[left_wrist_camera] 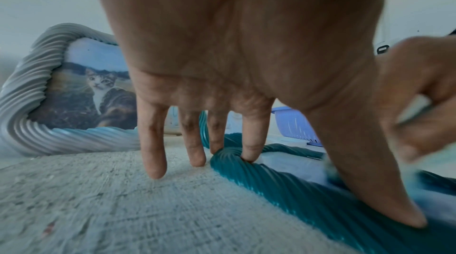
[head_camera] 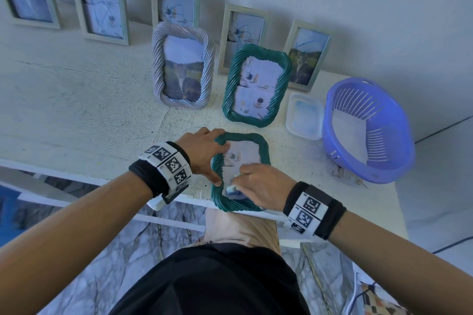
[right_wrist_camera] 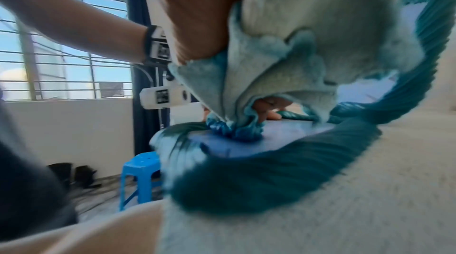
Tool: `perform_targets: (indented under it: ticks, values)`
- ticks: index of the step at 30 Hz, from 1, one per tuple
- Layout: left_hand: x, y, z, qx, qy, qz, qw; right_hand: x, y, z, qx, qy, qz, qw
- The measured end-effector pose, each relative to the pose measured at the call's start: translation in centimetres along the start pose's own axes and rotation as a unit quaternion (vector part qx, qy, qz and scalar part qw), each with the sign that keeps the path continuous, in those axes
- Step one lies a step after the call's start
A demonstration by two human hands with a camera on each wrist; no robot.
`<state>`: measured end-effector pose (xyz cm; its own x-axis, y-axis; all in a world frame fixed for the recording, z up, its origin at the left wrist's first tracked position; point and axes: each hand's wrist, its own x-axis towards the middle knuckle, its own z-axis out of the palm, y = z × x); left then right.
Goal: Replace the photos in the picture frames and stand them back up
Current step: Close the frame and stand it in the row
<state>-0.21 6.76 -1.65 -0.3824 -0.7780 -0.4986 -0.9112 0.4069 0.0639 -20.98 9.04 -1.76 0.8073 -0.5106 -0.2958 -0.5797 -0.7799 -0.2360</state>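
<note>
1. Bracing the flat teal frame (head_camera: pixel 240 172), the left hand (head_camera: pixel 204 152) lies spread over its 9 o'clock rail with the fingers (left_wrist_camera: pixel 251 141) straight: two tips press the ribbed rim, two rest on the tabletop (head_camera: pixel 76 115), and the thumb presses the rail nearer the body.
2. The flat teal frame lies face-up at the near edge of the tabletop, its long axis running 12 to 6 o'clock, its 6 o'clock end overhanging the edge slightly.
3. The right hand (head_camera: pixel 261 186) is bunched around a pale cloth (right_wrist_camera: pixel 283 63), pressing it onto the glass at the frame's 6 o'clock end; this looks like wiping before the frame is stood up.
4. At 12 o'clock from the hands stand a grey twisted frame (head_camera: pixel 183 65) with a cat photo and a standing teal frame (head_camera: pixel 257 84); plain frames lean on the wall behind.
5. At 2 o'clock sit a clear tub (head_camera: pixel 304 116) and a purple basket (head_camera: pixel 366 130).
6. My judgement: both hands are on the frame already, and raising it needs room short of the standing teal frame.
</note>
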Motion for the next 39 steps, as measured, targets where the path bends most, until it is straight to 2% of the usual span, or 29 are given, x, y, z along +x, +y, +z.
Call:
perform_targets:
  ticks: [4,9,12,19,21,25,27,34,37,39]
  values:
    - [-0.1,0.0,0.1,-0.005,0.004,0.001,1.000,1.2,0.5,-0.3,-0.010,0.058,0.045,0.997]
    - [-0.1,0.0,0.2,-0.007,0.009,0.002,1.000,-0.7,-2.1,0.7,0.016,0.015,0.001,1.000]
    - [0.0,0.0,0.1,-0.006,0.011,0.004,1.000,-0.1,-1.2,0.5,-0.015,0.011,-0.006,1.000]
    - [-0.1,-0.1,0.3,-0.016,0.016,0.004,1.000,4.7,1.9,-1.6,-0.038,0.066,0.158,0.984]
    - [0.0,-0.2,0.3,-0.020,0.014,0.003,1.000,4.2,0.9,-1.6,-0.026,0.046,0.147,0.988]
    - [0.1,-0.2,0.3,-0.020,0.015,0.005,1.000,1.3,-1.4,-1.0,0.019,0.000,0.039,0.999]
    - [0.1,-0.3,0.4,-0.020,0.015,0.004,1.000,1.0,-1.2,-0.6,0.000,0.004,0.035,0.999]
    - [0.0,-0.1,0.1,-0.010,0.020,0.003,1.000,4.5,3.6,-1.3,-0.034,0.092,0.162,0.982]
    - [0.0,-0.1,0.1,-0.006,0.018,0.001,1.000,4.3,4.2,-1.4,-0.037,0.081,0.184,0.979]
    - [0.1,-0.1,0.1,-0.003,0.018,0.001,1.000,3.8,3.5,-1.6,-0.003,0.081,0.209,0.975]
